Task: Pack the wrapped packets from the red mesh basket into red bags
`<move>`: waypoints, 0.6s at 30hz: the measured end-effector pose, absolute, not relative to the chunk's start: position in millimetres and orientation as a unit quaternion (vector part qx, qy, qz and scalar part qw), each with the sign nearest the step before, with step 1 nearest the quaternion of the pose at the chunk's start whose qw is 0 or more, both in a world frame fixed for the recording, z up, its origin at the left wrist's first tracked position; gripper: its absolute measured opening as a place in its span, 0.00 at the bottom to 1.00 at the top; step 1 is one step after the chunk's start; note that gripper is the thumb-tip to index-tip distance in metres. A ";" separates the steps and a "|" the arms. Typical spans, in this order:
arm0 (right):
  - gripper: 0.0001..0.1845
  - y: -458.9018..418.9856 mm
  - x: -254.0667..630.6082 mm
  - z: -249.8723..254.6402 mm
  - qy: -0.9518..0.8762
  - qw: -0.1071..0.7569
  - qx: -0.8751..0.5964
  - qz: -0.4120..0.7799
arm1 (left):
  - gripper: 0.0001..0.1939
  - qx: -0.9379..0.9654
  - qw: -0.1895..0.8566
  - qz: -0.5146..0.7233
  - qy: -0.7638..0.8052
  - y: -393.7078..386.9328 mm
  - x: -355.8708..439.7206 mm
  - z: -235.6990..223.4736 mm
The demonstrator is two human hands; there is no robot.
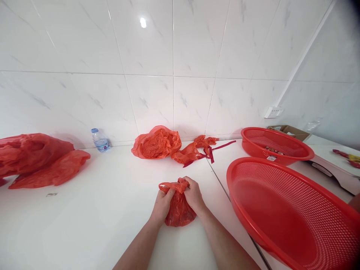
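A small red plastic bag (180, 212) with something dark inside rests on the white table in front of me. Its contents show only dimly through the film. My left hand (164, 204) pinches the gathered top on the left, where a handle loop sticks out. On the other side my right hand (194, 193) grips the bunched top of the same bag. Both hands are closed and close together at the bag's neck.
Against the wall lie an open red bag (157, 144), crumpled red plastic (191, 152) and dark red strips (225, 145). A water bottle (101, 140) and a large red bag (36, 153) are left. Red baskets (270, 213) stand right, near a scale (334, 174).
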State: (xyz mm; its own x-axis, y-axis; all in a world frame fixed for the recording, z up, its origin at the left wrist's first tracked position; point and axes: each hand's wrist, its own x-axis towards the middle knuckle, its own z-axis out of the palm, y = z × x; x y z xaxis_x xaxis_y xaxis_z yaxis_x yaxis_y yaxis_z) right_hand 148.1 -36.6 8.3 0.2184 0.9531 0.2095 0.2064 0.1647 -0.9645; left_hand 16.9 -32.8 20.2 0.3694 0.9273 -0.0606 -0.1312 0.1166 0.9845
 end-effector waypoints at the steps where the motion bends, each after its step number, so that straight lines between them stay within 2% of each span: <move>1: 0.05 -36.4 148.4 8.0 -0.527 0.554 -0.548 0.339 | 0.20 0.522 0.642 0.412 0.382 -33.2 17.0 20.5; 7: 0.05 -36.6 148.0 9.2 -0.534 0.559 -0.528 0.351 | 0.21 0.520 0.656 0.418 0.352 -34.0 16.7 22.5; 13: 0.13 -43.3 146.5 23.6 -0.552 0.544 -0.503 0.384 | 0.27 0.513 0.660 0.424 0.348 -30.6 12.7 19.5; 16: 0.15 -45.6 146.9 25.1 -0.537 0.546 -0.464 0.445 | 0.30 0.503 0.656 0.438 0.354 -27.2 10.6 14.5; 18: 0.20 -44.8 147.4 22.3 -0.482 0.576 -0.426 0.504 | 0.31 0.505 0.656 0.442 0.346 -25.5 10.0 11.1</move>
State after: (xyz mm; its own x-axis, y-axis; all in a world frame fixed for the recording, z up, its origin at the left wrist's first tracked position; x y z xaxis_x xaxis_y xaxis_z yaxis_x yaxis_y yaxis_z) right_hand 147.4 -44.8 22.3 0.0269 0.9916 0.1267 -0.1703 0.1294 -0.9769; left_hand 10.0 -25.5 11.1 0.3695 0.9292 -0.0079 -0.2297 0.0995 0.9682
